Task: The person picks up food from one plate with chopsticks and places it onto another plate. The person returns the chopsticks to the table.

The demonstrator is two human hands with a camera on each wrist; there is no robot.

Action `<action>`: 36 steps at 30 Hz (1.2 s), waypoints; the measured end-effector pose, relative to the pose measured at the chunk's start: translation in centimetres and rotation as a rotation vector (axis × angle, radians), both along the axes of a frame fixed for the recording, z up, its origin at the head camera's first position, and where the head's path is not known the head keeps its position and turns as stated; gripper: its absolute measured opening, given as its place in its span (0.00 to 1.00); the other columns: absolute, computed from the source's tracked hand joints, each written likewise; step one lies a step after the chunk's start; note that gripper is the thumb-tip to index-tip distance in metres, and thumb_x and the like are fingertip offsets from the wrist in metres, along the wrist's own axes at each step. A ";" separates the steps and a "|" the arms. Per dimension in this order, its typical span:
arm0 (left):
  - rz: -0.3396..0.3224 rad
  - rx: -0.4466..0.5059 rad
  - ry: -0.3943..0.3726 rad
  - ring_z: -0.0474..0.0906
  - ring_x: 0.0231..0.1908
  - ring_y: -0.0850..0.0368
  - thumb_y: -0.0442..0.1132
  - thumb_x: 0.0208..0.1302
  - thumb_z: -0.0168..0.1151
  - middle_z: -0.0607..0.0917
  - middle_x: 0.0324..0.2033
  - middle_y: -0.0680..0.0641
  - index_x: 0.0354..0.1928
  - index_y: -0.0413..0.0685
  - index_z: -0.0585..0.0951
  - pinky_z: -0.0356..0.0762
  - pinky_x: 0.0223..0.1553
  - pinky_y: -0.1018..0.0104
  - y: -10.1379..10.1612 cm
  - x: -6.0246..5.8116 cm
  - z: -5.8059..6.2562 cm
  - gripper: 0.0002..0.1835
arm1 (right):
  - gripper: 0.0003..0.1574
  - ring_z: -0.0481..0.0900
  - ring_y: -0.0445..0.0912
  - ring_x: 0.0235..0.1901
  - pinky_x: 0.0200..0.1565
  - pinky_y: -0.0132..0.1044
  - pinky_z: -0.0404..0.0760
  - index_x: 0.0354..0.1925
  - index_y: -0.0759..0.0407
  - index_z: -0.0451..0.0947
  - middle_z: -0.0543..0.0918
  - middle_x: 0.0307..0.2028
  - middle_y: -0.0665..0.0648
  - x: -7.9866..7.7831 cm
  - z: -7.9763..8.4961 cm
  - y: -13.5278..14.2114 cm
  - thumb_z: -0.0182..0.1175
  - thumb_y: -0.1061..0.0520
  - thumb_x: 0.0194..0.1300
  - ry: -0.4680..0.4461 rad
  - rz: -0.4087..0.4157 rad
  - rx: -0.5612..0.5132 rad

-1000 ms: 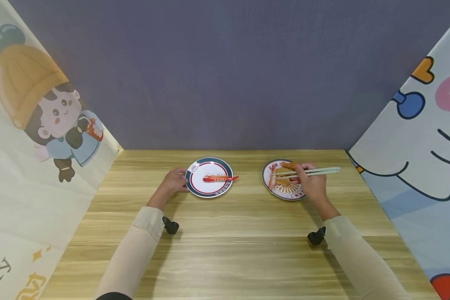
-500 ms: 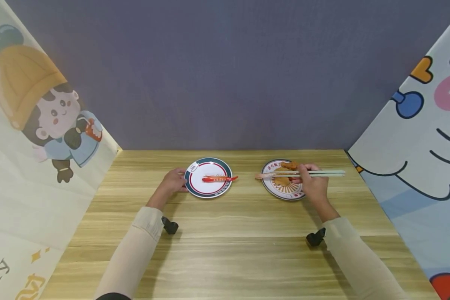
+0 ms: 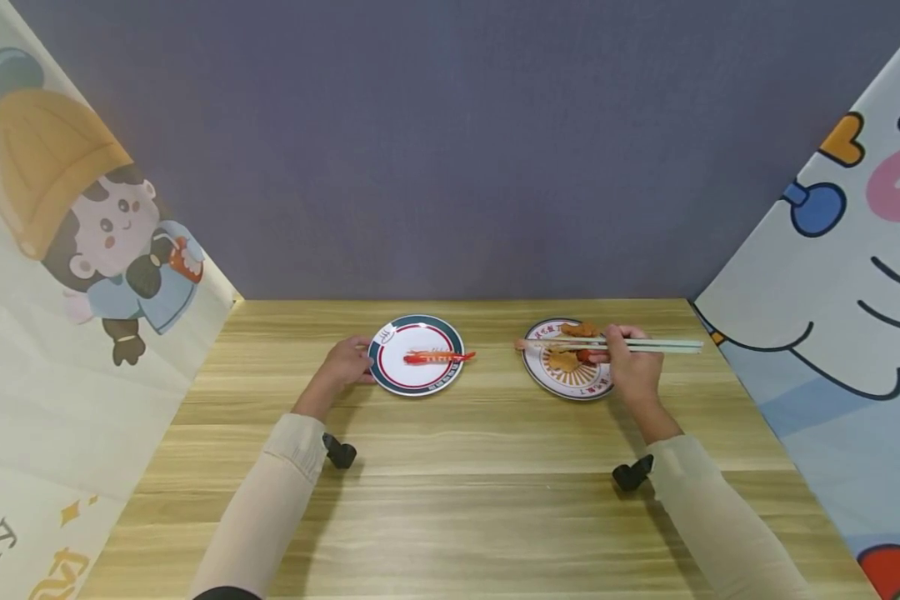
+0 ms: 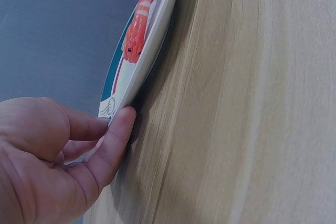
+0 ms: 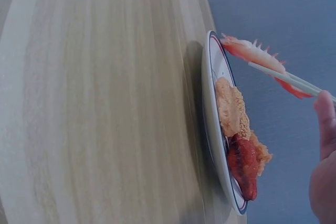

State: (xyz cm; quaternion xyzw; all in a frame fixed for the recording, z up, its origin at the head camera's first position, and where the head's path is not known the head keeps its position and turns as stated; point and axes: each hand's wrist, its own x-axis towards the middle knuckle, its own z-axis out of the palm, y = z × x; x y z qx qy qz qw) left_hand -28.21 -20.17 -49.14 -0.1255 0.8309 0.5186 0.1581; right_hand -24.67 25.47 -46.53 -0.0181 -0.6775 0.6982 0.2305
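My left hand pinches the near-left rim of a white plate with a green and red border. On that plate lies a red striped shrimp, its tail over the rim. My right hand holds a pair of pale chopsticks. Between their tips is a pinkish-white shrimp, held above a second patterned plate. On this second plate rest breaded pieces and a glossy reddish-brown piece, partly hidden by my right hand in the head view.
Both plates stand on a wood-grain table, with a gap between them. A grey-blue wall rises behind the table's far edge. Printed cartoon panels flank it left and right.
The chopsticks have lifted the pale shrimp off the right plate and turned it level, its end past the plate's left rim. My right hand shifted slightly right. My left hand stays on its plate.
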 end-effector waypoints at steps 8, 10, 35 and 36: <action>0.001 0.009 -0.003 0.82 0.32 0.57 0.27 0.73 0.50 0.78 0.56 0.33 0.73 0.41 0.66 0.91 0.37 0.66 0.0 -0.1 0.1 0.27 | 0.11 0.85 0.43 0.14 0.19 0.32 0.86 0.29 0.62 0.77 0.84 0.21 0.53 -0.1 0.1 0.4 0.58 0.65 0.71 -0.026 -0.012 -0.087; 0.001 0.007 -0.002 0.82 0.32 0.57 0.28 0.73 0.50 0.78 0.56 0.33 0.73 0.41 0.66 0.91 0.37 0.66 0.1 -0.1 0.1 0.27 | 0.10 0.85 0.43 0.14 0.19 0.32 0.87 0.31 0.63 0.77 0.84 0.21 0.54 -0.3 -0.1 0.6 0.57 0.64 0.72 -0.036 -0.020 -0.085; -0.003 -0.009 -0.010 0.82 0.30 0.57 0.28 0.72 0.51 0.78 0.55 0.33 0.72 0.42 0.68 0.91 0.35 0.67 0.0 0.0 0.2 0.26 | 0.10 0.84 0.42 0.13 0.15 0.30 0.84 0.31 0.56 0.75 0.83 0.18 0.49 -2.8 -0.7 -3.8 0.60 0.57 0.73 -0.089 -0.004 -0.201; -0.003 -0.006 -0.008 0.82 0.30 0.58 0.28 0.72 0.51 0.78 0.55 0.33 0.72 0.42 0.68 0.91 0.35 0.67 0.0 -0.1 0.1 0.26 | 0.11 0.84 0.43 0.14 0.15 0.30 0.84 0.31 0.57 0.75 0.83 0.18 0.50 -2.8 -0.8 -4.2 0.61 0.58 0.73 -0.079 0.004 -0.204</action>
